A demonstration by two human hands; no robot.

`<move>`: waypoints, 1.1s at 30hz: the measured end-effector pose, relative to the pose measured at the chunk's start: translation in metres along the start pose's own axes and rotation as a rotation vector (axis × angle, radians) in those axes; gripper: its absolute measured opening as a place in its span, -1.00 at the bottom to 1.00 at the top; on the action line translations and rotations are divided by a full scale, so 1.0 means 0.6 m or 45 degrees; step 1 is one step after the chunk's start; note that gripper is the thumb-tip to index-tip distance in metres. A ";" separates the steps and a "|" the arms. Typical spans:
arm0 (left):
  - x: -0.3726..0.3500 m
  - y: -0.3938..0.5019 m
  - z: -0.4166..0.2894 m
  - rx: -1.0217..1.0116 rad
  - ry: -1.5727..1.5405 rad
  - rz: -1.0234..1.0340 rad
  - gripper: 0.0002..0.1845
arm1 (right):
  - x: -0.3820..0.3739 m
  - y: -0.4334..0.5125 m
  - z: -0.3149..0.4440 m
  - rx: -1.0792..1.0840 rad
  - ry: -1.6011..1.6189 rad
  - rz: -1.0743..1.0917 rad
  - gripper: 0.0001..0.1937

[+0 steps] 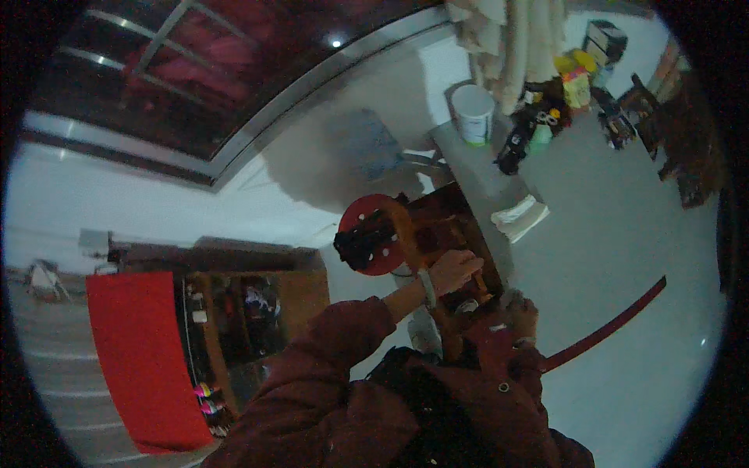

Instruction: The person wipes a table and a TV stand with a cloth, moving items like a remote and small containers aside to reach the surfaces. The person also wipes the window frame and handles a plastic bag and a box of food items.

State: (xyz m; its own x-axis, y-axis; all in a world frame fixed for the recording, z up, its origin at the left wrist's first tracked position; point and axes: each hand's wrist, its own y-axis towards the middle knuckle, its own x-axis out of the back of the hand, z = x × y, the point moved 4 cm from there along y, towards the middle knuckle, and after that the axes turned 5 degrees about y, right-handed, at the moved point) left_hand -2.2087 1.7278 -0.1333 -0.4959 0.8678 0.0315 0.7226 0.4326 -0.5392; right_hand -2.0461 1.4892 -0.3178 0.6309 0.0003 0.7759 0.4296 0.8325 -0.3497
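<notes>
In front of me stands a dark brown wooden piece of furniture (pixel 427 205) with slats and an open framework. My left hand (pixel 456 272) reaches over it with bent fingers; the blur hides whether they grip anything. Lower right, my right hand (pixel 522 316) is at its corner, beside a piece of dark red cloth (pixel 488 339). What that hand holds, if anything, is unclear. A small pale round object (pixel 467 306) lies between the hands. Left of the wooden piece is a red round stool top (pixel 380 257) with a black item (pixel 363 243) on it.
A long dark red strip (pixel 608 324) extends over the floor at right. Folded white cloth (pixel 521 217) lies ahead, with a white bucket (pixel 473 114) and assorted items beyond. To the left stands a wooden cabinet (pixel 304 292) beside a bright red cover (pixel 140 357).
</notes>
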 end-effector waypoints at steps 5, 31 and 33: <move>0.092 -0.144 0.019 -0.542 0.355 -0.416 -0.60 | 0.110 0.031 0.147 0.222 0.854 0.003 -0.61; 0.125 -0.712 0.280 -0.039 -0.734 -1.327 -0.65 | -0.076 -0.274 0.869 1.245 0.830 0.881 -0.50; 0.117 -0.725 0.279 -0.059 -0.825 -1.368 -0.63 | -0.097 -0.305 0.876 1.412 0.713 1.149 -0.43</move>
State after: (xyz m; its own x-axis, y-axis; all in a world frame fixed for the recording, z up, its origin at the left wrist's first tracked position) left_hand -2.6386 1.5596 -0.0372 -0.9794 -0.2017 0.0099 -0.1829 0.8651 -0.4671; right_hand -2.5011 1.6278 -0.0230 0.6720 0.7258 0.1470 -0.7400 0.6503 0.1721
